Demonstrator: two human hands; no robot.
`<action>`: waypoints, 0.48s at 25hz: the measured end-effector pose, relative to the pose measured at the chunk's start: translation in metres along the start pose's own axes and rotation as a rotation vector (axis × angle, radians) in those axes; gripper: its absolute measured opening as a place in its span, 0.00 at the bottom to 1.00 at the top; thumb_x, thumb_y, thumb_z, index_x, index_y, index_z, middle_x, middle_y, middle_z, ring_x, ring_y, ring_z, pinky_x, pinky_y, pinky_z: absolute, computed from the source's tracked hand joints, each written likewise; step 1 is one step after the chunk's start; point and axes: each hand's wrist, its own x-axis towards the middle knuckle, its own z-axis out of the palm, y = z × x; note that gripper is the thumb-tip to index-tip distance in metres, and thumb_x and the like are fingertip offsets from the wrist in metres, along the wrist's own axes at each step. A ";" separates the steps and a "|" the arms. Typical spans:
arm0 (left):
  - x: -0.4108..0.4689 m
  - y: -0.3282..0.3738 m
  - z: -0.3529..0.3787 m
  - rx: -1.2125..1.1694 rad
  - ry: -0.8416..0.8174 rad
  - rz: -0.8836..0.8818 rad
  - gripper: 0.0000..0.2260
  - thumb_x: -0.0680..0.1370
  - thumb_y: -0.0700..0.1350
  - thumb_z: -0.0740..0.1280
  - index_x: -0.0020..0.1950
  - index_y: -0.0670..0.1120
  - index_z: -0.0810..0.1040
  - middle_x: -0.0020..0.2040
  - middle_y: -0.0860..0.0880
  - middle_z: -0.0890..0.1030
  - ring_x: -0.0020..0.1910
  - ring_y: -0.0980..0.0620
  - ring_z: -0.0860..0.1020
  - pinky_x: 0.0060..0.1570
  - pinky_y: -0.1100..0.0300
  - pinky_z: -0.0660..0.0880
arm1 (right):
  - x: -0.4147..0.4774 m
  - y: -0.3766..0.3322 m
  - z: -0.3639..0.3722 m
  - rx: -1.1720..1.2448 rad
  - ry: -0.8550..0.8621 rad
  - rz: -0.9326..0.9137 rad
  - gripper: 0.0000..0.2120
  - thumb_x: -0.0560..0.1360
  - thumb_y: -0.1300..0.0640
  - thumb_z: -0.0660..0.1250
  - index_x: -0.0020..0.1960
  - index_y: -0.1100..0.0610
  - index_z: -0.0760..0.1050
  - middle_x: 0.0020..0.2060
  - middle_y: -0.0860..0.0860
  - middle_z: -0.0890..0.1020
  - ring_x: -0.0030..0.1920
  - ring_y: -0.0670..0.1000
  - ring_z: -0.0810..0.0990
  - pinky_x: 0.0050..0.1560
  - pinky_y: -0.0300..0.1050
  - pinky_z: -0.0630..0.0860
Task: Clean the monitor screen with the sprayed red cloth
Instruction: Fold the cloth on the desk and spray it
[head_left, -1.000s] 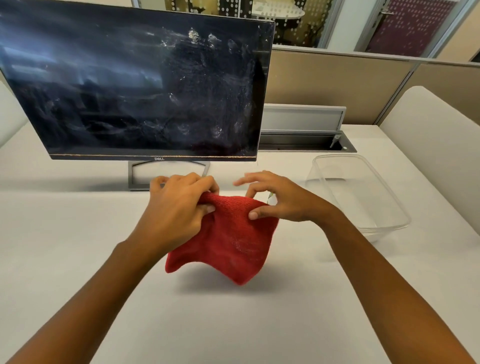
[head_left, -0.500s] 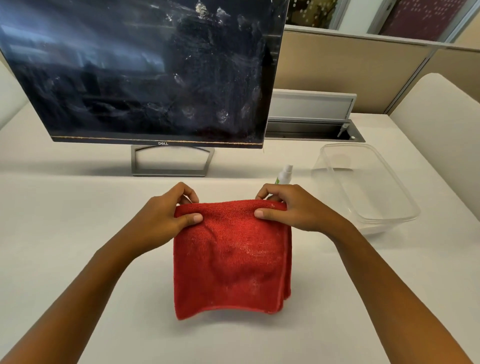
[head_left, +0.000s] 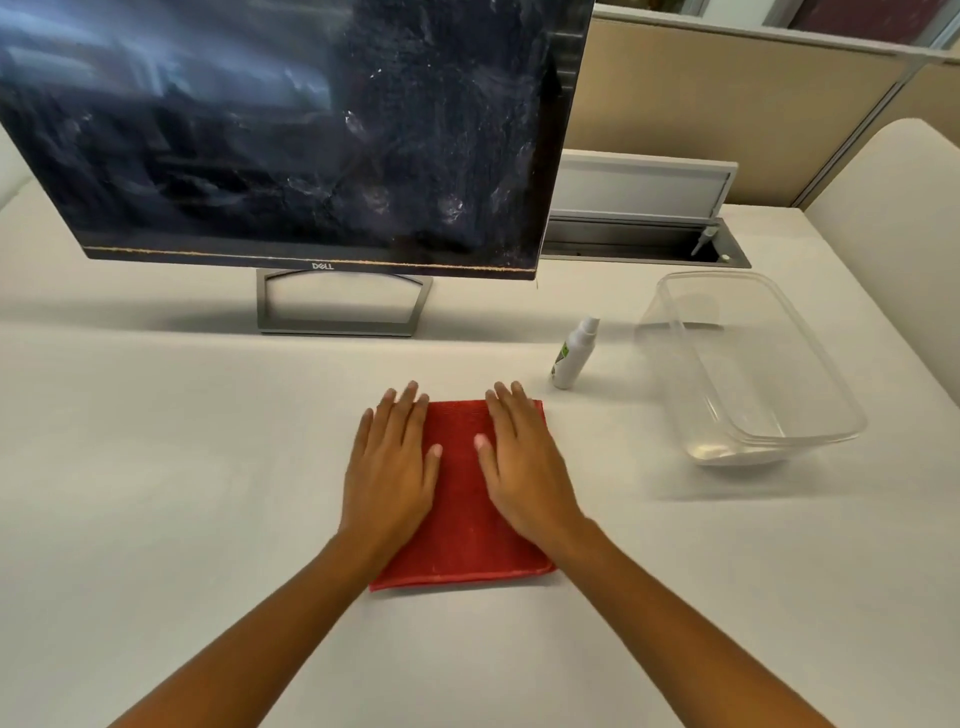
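Observation:
The red cloth (head_left: 460, 499) lies folded flat on the white desk in front of me. My left hand (head_left: 392, 467) rests palm down on its left side, fingers spread. My right hand (head_left: 519, 467) presses palm down on its right side, fingers also extended. Neither hand grips the cloth. Behind it stands the dark monitor (head_left: 291, 135) on a grey stand (head_left: 343, 304), its screen covered in smudges and streaks. A small white spray bottle (head_left: 574, 353) stands upright just right of the cloth's far corner.
A clear plastic container (head_left: 810, 358) sits on the desk (head_left: 156, 467) to the right. Behind the monitor's right edge an open cable tray (head_left: 639, 241) is set into the desk. Beige partition walls run along the back and right.
The cloth was held up by its top edge in both hands, hanging folded. Now it lies flat on the desk and both hands have let go and rest flat on it.

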 end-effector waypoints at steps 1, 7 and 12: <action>-0.008 0.003 0.006 0.017 -0.033 0.018 0.27 0.81 0.54 0.47 0.78 0.45 0.54 0.79 0.47 0.54 0.78 0.48 0.50 0.77 0.49 0.48 | -0.008 -0.002 0.008 -0.054 -0.065 0.008 0.30 0.83 0.46 0.50 0.79 0.61 0.53 0.80 0.56 0.53 0.80 0.53 0.47 0.80 0.49 0.45; -0.017 0.005 0.024 0.054 -0.046 -0.019 0.30 0.78 0.58 0.39 0.78 0.46 0.46 0.79 0.49 0.48 0.78 0.51 0.42 0.77 0.52 0.41 | -0.015 0.007 0.018 -0.182 -0.118 0.023 0.33 0.82 0.40 0.42 0.80 0.59 0.44 0.80 0.53 0.43 0.80 0.52 0.37 0.80 0.53 0.35; -0.017 0.004 0.024 0.066 -0.052 -0.029 0.29 0.79 0.58 0.41 0.78 0.47 0.47 0.79 0.50 0.49 0.78 0.52 0.44 0.77 0.52 0.42 | 0.015 0.017 -0.014 0.238 0.729 0.246 0.12 0.79 0.60 0.61 0.61 0.61 0.73 0.57 0.53 0.80 0.60 0.54 0.77 0.70 0.57 0.68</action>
